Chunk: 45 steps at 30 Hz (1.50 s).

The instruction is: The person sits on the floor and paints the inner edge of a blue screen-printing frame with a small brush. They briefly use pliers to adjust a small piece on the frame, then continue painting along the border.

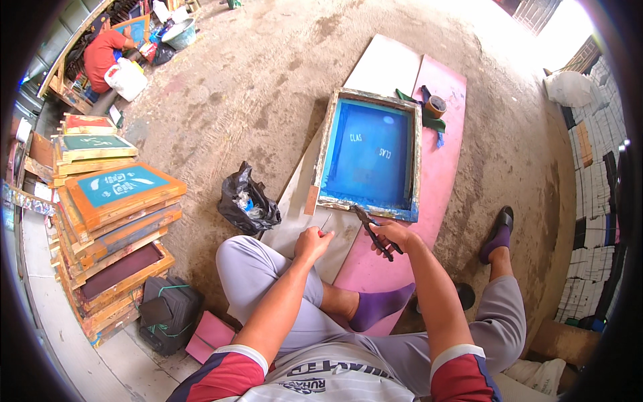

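In front of me lies a silk-screen frame (326, 151) with worn wooden sides and blue mesh, its mesh showing small light lettering. My right hand (394, 236) is closed round black pliers (366, 222). The pliers' jaws point at the frame's near edge and look close to it or touching; which, I cannot tell. Left of that, my left hand (312, 242) is closed on a thin-shafted tool with a red handle (322, 233), like a small screwdriver. Its thin metal tip points up toward the frame's near left corner. My fingers hide most of the handle.
The frame rests on pink and whitish boards (443, 100). Beside it sit a tape roll (437, 105) and dark green cloth strips (435, 124). A black plastic bag (248, 201) lies left. Stacked screen frames (120, 194) stand far left; a person (104, 60) sits beyond.
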{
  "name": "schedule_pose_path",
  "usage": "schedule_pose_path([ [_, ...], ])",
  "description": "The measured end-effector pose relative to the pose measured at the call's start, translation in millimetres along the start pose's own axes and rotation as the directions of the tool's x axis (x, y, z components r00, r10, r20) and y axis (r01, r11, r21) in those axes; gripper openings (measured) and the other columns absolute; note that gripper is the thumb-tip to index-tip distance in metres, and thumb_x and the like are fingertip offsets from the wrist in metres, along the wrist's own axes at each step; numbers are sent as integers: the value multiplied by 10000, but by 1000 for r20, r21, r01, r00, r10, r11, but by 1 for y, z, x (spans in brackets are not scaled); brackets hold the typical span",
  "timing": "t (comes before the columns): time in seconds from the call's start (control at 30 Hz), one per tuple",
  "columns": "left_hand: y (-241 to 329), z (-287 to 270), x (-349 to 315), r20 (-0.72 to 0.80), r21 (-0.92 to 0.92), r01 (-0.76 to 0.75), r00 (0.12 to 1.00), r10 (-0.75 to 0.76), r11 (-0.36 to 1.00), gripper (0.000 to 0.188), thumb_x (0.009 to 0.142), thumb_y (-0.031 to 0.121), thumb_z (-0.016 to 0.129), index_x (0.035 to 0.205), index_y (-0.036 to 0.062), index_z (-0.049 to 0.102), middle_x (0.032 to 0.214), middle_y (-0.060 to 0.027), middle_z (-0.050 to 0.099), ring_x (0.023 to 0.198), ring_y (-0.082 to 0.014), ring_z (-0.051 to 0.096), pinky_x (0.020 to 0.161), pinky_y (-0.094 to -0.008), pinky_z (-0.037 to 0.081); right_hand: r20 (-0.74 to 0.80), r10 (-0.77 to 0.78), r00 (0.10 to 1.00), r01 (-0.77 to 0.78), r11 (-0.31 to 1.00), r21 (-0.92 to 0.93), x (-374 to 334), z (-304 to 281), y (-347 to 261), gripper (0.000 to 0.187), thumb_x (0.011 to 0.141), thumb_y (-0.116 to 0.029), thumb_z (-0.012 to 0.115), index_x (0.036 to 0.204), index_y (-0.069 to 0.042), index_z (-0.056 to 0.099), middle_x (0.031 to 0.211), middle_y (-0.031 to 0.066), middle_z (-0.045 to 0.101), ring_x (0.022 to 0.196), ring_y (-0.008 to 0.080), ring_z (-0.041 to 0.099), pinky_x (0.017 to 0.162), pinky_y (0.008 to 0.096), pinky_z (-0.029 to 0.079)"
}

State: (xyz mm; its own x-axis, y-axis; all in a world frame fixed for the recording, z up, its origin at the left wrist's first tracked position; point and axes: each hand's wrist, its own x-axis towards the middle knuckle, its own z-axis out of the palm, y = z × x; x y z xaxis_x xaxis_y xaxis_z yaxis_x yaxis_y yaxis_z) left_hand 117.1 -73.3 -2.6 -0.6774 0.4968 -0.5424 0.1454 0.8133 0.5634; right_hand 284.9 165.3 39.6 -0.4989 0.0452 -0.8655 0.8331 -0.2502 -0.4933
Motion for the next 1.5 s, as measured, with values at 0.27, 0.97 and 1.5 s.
schedule_pose_path([
  [0.27,0,1,5,6,-107,-9,1000,10,994,525,893,528,753,880,4,726,933,-247,768,917,-424,750,825,-523,565,-511,-411,755,-49,742,-669,-8,53,7,367,975,-362,664,1055,-10,728,1025,277,755,1000,493,713,870,589,554],
  [0.97,-13,10,13,197,-822,185,980,-35,539,288,958,291,799,987,12,732,865,-86,750,436,-76,486,375,-259,388,-201,-441,874,275,793,-544,-3,95,47,395,1021,-420,677,1008,-28,722,850,176,757,771,332,767,674,487,586],
  [1.5,2,-9,-5,-43,-21,32,999,-32,999,425,802,436,884,878,54,716,919,-163,788,891,-358,765,795,-477,580,-104,-161,981,167,984,56,8,55,17,551,1079,-458,592,1345,23,551,1161,211,706,905,330,773,624,495,625],
])
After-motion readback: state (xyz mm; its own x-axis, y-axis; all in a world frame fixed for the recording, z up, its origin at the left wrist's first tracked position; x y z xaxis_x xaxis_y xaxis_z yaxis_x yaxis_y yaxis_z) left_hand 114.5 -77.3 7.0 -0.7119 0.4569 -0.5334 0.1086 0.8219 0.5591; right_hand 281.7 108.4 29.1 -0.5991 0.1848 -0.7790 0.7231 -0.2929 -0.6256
